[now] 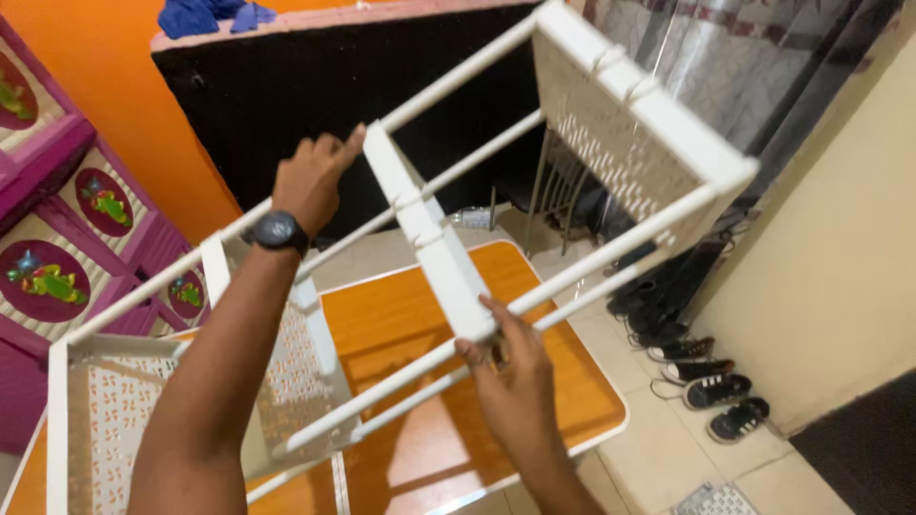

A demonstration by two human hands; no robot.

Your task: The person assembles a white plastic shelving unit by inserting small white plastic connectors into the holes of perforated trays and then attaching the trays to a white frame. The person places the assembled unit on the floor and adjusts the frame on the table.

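Left hand (310, 181): I see fingers clenched on a rack (448, 257) pole.
Right hand (515, 381): fingers grasping the middle shelf's edge.
Risk: the tilted rack could slip, striking the table (401, 324).

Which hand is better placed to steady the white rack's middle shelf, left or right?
Right, probably. The right hand already grips the near corner of the middle shelf where it meets a pole. The left hand holds the far top pole of the white rack, beside the shelf's far end.

Single head-worn view, looking steeply down and forward, close over an orange table (572, 381), floor beyond
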